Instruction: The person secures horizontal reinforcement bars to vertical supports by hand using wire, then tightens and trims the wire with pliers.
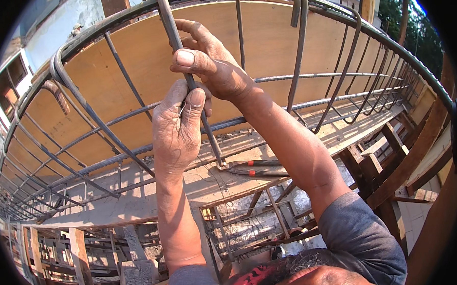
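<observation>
The step in hand appears to be the placing of a thin wire [182, 112] at a steel bar [211, 135] of the rebar cage [299, 47]. The bar is located at upper centre of the frame; it enters at the top edge and slants down to the right, to the base board [205, 189] near the middle. The left hand [176, 129], just left of the bar, has thumb and forefinger drawn together, apparently pinching the wire (the exact grip point is too small to confirm). The right hand [212, 67] sits above it: the thumb lies across the front of the bar, and the forefinger stands apart from the thumb, higher up. Whether these fingers clamp the bar or merely rest against it cannot be told. As a judgement, the next move calls for a firm pinch on the wire and a steady bar. The bar is dark grey, slender and straight along its visible length, with a dull surface; the wire shows only as a short, fine strand. Pliers [265, 163] with dark handles and orange bands lie on the board beside the bar's foot.
</observation>
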Action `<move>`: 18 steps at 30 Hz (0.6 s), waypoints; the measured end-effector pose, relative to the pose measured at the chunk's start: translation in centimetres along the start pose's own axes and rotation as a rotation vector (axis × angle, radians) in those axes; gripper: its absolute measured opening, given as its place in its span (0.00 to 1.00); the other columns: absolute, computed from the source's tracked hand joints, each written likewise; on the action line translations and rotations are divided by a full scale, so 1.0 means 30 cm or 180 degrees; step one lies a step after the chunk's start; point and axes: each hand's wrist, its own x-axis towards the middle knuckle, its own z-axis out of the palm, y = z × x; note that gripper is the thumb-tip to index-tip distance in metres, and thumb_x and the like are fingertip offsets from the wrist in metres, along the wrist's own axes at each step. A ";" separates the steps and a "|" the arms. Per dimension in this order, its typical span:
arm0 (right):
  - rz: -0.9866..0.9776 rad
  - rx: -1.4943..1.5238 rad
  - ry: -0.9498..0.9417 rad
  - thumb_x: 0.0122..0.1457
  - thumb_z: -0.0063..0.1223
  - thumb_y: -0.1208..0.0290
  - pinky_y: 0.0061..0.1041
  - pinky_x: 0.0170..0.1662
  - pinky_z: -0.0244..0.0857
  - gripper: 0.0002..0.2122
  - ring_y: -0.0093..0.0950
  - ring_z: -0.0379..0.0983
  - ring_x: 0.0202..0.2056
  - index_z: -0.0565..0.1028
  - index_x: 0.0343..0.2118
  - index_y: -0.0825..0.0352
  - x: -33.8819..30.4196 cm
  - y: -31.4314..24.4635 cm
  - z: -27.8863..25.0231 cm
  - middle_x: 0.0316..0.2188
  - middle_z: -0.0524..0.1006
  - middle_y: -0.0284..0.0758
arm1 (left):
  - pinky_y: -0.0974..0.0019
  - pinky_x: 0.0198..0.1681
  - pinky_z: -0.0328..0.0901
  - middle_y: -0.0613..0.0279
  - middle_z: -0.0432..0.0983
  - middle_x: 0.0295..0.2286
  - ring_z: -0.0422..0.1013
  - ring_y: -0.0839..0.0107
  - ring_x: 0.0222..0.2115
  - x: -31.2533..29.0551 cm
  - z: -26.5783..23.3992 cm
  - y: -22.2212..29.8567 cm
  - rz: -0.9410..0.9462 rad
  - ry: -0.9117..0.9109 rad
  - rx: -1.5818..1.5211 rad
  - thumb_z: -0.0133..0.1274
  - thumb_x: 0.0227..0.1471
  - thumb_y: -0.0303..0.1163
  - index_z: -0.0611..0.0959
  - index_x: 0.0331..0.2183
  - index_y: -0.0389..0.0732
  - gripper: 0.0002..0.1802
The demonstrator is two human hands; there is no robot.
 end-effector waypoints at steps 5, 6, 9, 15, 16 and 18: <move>-0.0147 0.0010 -0.0006 0.43 0.68 0.38 0.47 0.60 0.63 0.57 0.54 0.63 0.59 0.52 0.65 0.77 0.019 -0.001 0.007 0.55 0.62 0.64 | 0.74 0.25 0.56 0.68 0.70 0.20 0.62 0.81 0.21 -0.005 -0.003 0.005 -0.0020 0.0209 0.0153 0.43 0.68 0.45 0.77 0.31 0.38 0.22; -0.0021 0.0250 -0.0080 0.43 0.69 0.37 0.49 0.62 0.61 0.57 0.55 0.62 0.60 0.52 0.65 0.76 0.011 -0.022 0.019 0.55 0.61 0.64 | 0.73 0.25 0.56 0.67 0.70 0.19 0.62 0.81 0.21 -0.003 -0.009 0.018 -0.0048 0.0165 0.0196 0.43 0.68 0.45 0.77 0.30 0.38 0.22; -0.0160 -0.0148 0.0292 0.43 0.67 0.37 0.52 0.66 0.52 0.56 0.57 0.53 0.64 0.53 0.64 0.77 0.004 0.007 0.012 0.57 0.58 0.68 | 0.72 0.24 0.58 0.68 0.70 0.19 0.63 0.80 0.20 0.000 -0.010 0.012 0.0019 0.0184 0.0312 0.43 0.68 0.46 0.77 0.30 0.38 0.22; -0.0040 0.0213 -0.0018 0.45 0.66 0.37 0.54 0.67 0.46 0.55 0.61 0.49 0.66 0.53 0.65 0.76 -0.001 0.010 -0.009 0.59 0.56 0.70 | 0.71 0.24 0.59 0.66 0.72 0.19 0.64 0.79 0.19 0.012 -0.023 -0.011 0.0168 0.0065 0.0303 0.44 0.68 0.46 0.76 0.30 0.38 0.22; -0.0040 0.0162 -0.0021 0.45 0.65 0.37 0.54 0.67 0.46 0.55 0.60 0.50 0.66 0.53 0.65 0.76 0.000 0.017 -0.014 0.59 0.55 0.69 | 0.71 0.24 0.59 0.67 0.72 0.19 0.66 0.79 0.20 0.014 -0.017 -0.003 0.0145 0.0077 0.0248 0.46 0.67 0.45 0.76 0.28 0.38 0.22; -0.0053 0.0080 -0.0031 0.46 0.65 0.38 0.52 0.67 0.47 0.55 0.59 0.52 0.65 0.53 0.65 0.76 -0.002 0.028 -0.007 0.59 0.56 0.68 | 0.70 0.23 0.59 0.65 0.71 0.17 0.64 0.77 0.19 0.016 -0.024 0.015 0.0059 -0.0014 0.0225 0.50 0.65 0.41 0.75 0.27 0.37 0.19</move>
